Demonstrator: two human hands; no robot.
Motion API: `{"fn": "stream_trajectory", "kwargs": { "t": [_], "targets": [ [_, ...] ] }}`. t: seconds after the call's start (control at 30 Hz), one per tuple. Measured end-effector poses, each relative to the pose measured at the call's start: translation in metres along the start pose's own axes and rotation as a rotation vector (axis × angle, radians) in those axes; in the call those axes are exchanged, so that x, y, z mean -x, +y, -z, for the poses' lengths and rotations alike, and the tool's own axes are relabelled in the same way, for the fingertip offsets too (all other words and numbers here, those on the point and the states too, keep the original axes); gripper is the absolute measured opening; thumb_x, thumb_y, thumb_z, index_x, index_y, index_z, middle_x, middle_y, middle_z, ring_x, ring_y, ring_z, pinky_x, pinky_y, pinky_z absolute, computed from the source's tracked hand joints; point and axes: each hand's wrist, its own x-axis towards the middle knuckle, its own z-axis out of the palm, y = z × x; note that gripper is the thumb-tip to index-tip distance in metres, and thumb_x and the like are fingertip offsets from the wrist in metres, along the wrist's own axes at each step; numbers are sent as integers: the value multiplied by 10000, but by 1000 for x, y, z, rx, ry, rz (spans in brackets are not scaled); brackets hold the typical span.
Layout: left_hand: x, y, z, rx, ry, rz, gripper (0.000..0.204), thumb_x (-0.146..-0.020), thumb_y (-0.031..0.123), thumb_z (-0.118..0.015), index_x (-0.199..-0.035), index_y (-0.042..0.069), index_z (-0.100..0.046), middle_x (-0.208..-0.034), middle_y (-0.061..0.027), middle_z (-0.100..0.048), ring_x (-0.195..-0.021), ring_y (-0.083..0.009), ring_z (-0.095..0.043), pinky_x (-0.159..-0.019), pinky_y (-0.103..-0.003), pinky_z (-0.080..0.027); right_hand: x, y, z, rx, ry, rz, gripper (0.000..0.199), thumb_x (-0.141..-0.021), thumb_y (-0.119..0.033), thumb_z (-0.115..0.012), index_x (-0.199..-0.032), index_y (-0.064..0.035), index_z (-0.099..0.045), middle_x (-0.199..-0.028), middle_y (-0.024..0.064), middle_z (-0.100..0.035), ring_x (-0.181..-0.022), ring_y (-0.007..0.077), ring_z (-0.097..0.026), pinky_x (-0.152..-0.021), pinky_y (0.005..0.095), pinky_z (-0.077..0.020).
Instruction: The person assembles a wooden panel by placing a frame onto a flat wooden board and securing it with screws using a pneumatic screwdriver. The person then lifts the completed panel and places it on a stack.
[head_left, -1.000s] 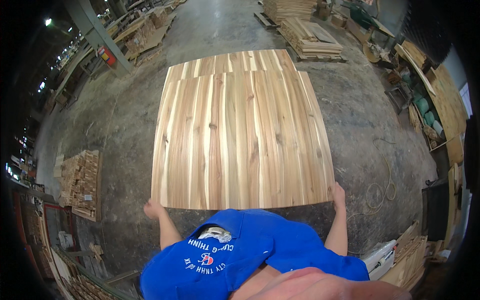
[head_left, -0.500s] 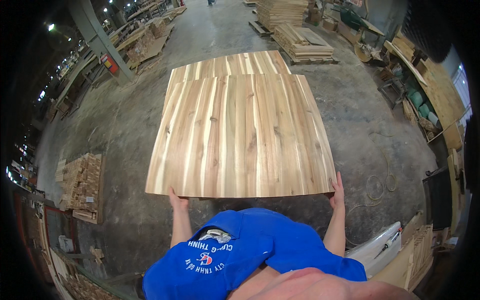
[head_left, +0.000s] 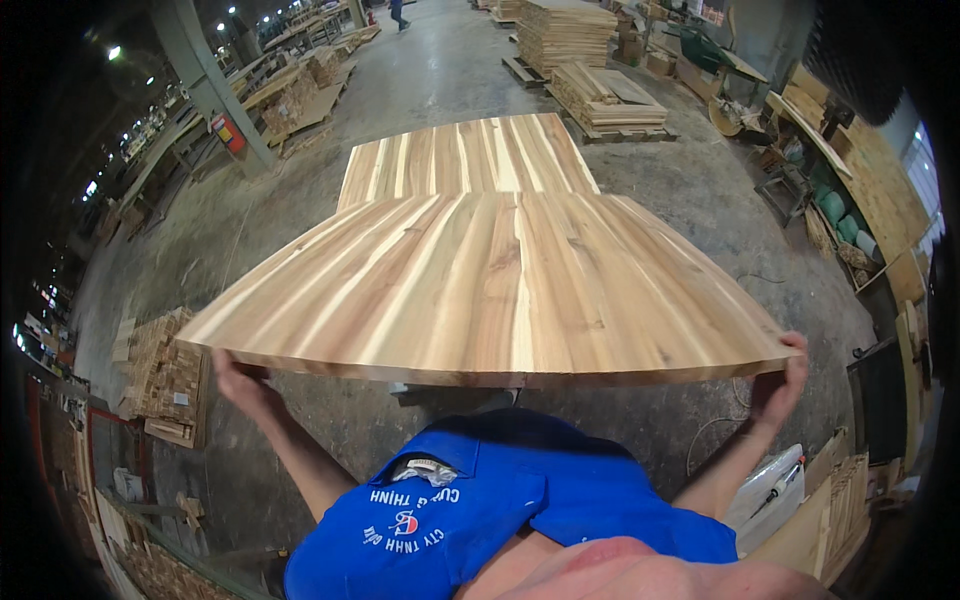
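Note:
A wide striped wood panel (head_left: 490, 290), made of glued pale and brown strips, is held up in front of my chest. My left hand (head_left: 242, 382) grips its near left corner, with fingers hidden beneath. At the near right corner my right hand (head_left: 782, 380) is closed round the edge, its thumb side showing at the top. The panel's near edge is lifted toward me, while its far edge lies over or against a second striped panel (head_left: 470, 158) farther off. What supports the second panel is mostly hidden.
Stacked boards (head_left: 565, 35) and a lower pallet of boards (head_left: 608, 100) stand at the far right. Small wood blocks (head_left: 165, 370) are piled at left. A grey column (head_left: 215, 75) carries a fire extinguisher (head_left: 228, 132). Far off, a person (head_left: 400, 14) is on the floor aisle.
The panel's near edge has risen toward me and looks much wider. Both hands have come up with it, and more of the second panel shows. A distant person has come further into view.

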Motion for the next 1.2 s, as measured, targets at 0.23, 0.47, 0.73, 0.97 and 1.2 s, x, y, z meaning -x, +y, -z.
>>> {"fn": "stream_trajectory", "kwargs": {
  "t": [0.23,0.47,0.73,0.97,1.2],
  "targets": [
    [-111,53,-51,90,17,-551,438,-919,371,-409,-961,-39,-558,-757,-73,-582,-641,-148,-543,-580,-287,-408,-111,-85,5,-12,-209,231,548,-863,-347,-556,-1203,55,-400,-1136,162,-505,-978,248,-566,-828,372,-470],
    [-145,80,-186,-48,-144,-716,370,-913,344,-485,-763,15,-560,-592,-24,-473,-533,-110,-458,-545,-245,-377,-238,-100,-92,444,-149,185,469,-882,-415,-509,-1089,6,-528,-648,41,-555,-617,140,-553,-634,253,-440],
    [-216,32,-320,-290,-422,-1012,441,-865,307,-585,-1149,8,-429,-973,-80,-455,-883,-159,-443,-766,-283,-368,-377,-22,-135,743,34,234,598,-778,-586,-536,-1031,-44,-565,-835,-13,-492,-696,73,-455,-635,236,-370],
    [-251,-154,-332,31,-375,-73,723,-897,514,-353,-1423,107,-69,-1462,-118,-144,-1333,-266,-196,-1092,-457,-74,-323,234,-124,66,-130,-52,603,-924,-485,-342,-1280,-6,-423,-1266,77,-486,-1158,170,-436,-959,310,-329],
    [-214,-291,-348,15,-355,450,661,-868,534,-331,-1324,56,-357,-1272,-122,-437,-1147,-287,-424,-951,-428,-359,-258,352,-142,-229,374,-118,509,-917,-435,-417,-1090,25,-553,-994,50,-585,-901,131,-518,-806,288,-402]
  ]
}}
